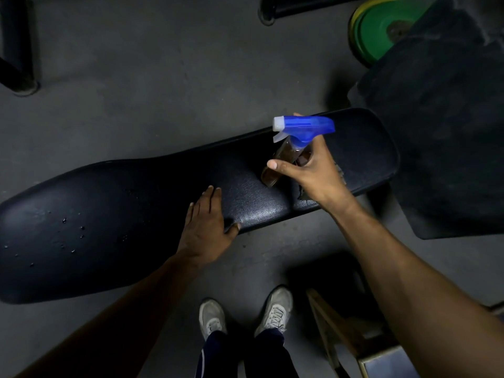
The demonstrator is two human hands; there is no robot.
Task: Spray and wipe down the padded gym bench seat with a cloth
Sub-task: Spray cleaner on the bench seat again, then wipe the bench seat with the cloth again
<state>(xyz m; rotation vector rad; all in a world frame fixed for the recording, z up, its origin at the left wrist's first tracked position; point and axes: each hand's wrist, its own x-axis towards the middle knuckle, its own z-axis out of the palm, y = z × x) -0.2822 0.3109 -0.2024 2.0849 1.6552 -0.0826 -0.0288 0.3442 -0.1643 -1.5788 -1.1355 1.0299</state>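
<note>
A long black padded bench stretches across the view, with water droplets on its wide left end. My right hand grips a clear spray bottle with a blue trigger head, held just above the bench's narrower right part, nozzle pointing left. My left hand rests flat on the near edge of the bench's middle, fingers straight, thumb over the edge. There is a tear in the padding beside my right wrist. No cloth is in view.
Green and yellow weight plates stand at the back right behind a dark padded piece. Black frame legs are at the far left. A metal and wooden frame sits near my white shoes.
</note>
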